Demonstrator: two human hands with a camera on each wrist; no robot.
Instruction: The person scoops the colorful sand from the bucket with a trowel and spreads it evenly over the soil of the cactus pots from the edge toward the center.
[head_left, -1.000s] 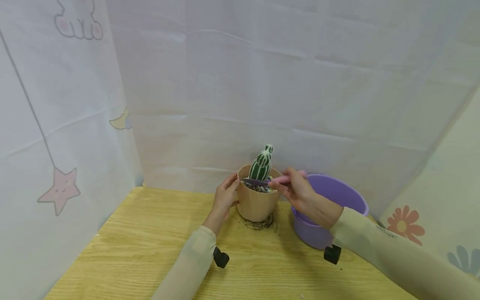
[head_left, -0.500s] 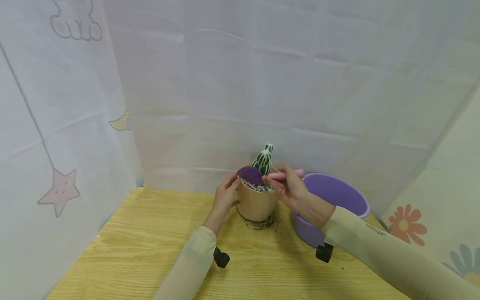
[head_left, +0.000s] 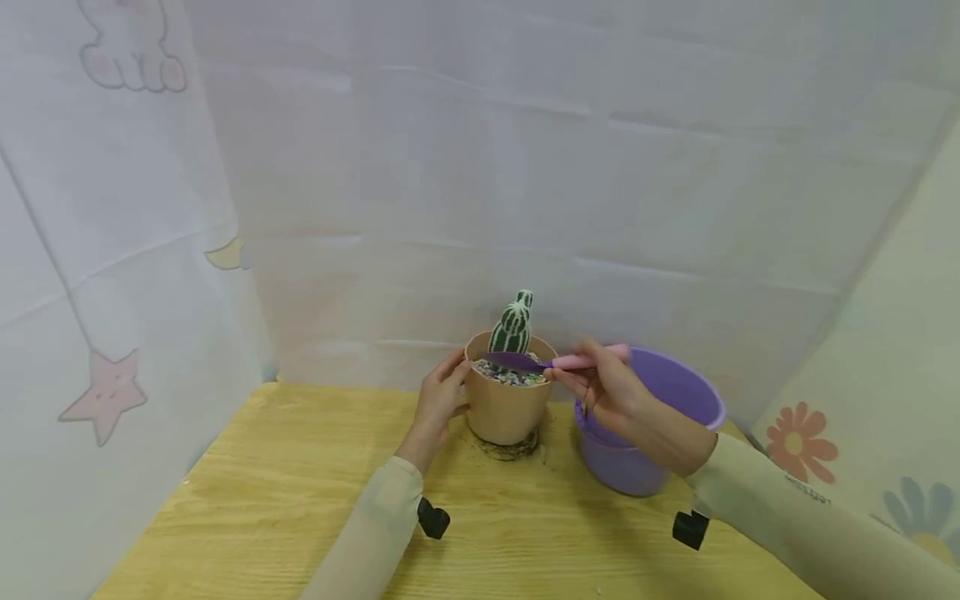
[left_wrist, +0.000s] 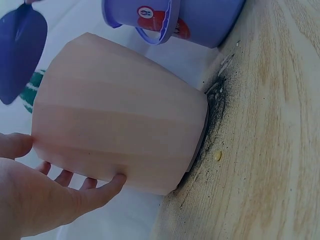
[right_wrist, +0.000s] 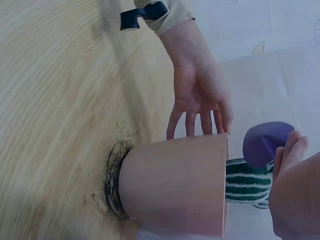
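A tan plastic pot (head_left: 504,410) stands on the wooden table (head_left: 300,492) with a green striped cactus (head_left: 513,323) and coloured gravel (head_left: 510,377) in it. My left hand (head_left: 438,398) holds the pot's left side, thumb near the rim and fingers round the far side (left_wrist: 40,200). My right hand (head_left: 611,387) pinches the pink handle (head_left: 588,360) of a small scoop. Its purple blade (head_left: 513,361) lies level just over the gravel in front of the cactus. In the right wrist view the blade (right_wrist: 265,145) shows above the pot's rim (right_wrist: 175,185).
A purple bucket (head_left: 652,417) stands right beside the pot, under my right wrist. Dark soil (head_left: 510,448) is spilt round the pot's base. White cloth walls close in behind and at the left; the table's front half lies bare.
The scoop blade, tipped up half a second ago, has come down level over the gravel. My right hand has drawn slightly right. The left hand stays on the pot.
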